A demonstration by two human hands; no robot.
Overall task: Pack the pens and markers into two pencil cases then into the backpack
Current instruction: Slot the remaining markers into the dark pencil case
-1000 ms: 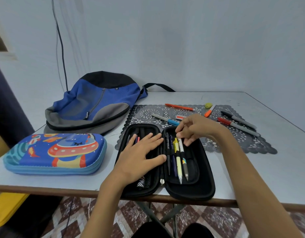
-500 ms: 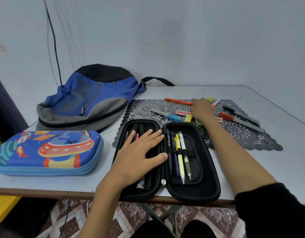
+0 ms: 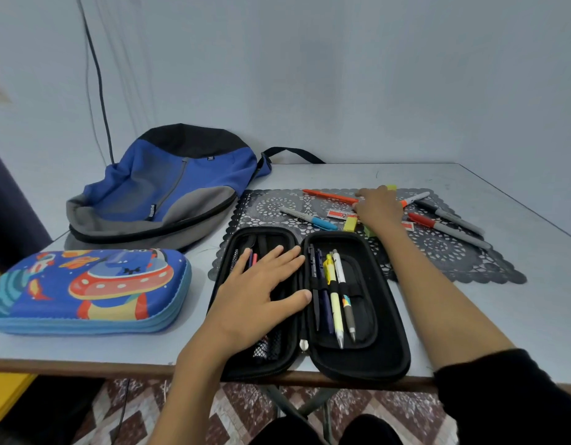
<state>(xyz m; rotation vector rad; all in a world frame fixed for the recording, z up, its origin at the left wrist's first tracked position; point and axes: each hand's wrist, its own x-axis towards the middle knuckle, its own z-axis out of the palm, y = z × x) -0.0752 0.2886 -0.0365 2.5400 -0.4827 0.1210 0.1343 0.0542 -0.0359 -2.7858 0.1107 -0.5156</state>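
Note:
The black pencil case [image 3: 358,364] lies open at the table's front edge, with several pens [image 3: 334,297] under the elastic of its right half. My left hand [image 3: 258,293] rests flat on its left half, fingers spread. My right hand [image 3: 379,208] is stretched out palm down on the lace mat [image 3: 454,258], fingertips at the end of an orange pen [image 3: 329,195]. It covers part of a white-and-orange marker [image 3: 415,199]. A blue-capped marker [image 3: 310,218], a red-capped marker [image 3: 448,228] and a black marker [image 3: 448,215] lie on the mat. The blue backpack [image 3: 168,184] sits at the back left.
A closed blue cartoon pencil case [image 3: 85,290] lies at the front left. A yellow block [image 3: 350,224], a green block [image 3: 370,231] and a red-and-white label [image 3: 338,215] lie near my right hand. A black cable [image 3: 99,85] hangs on the wall. The table's front edge [image 3: 85,369] is close.
My right hand left the pens in the black case and reached forward onto the mat, where it has stayed by the orange pen. My left hand has not moved.

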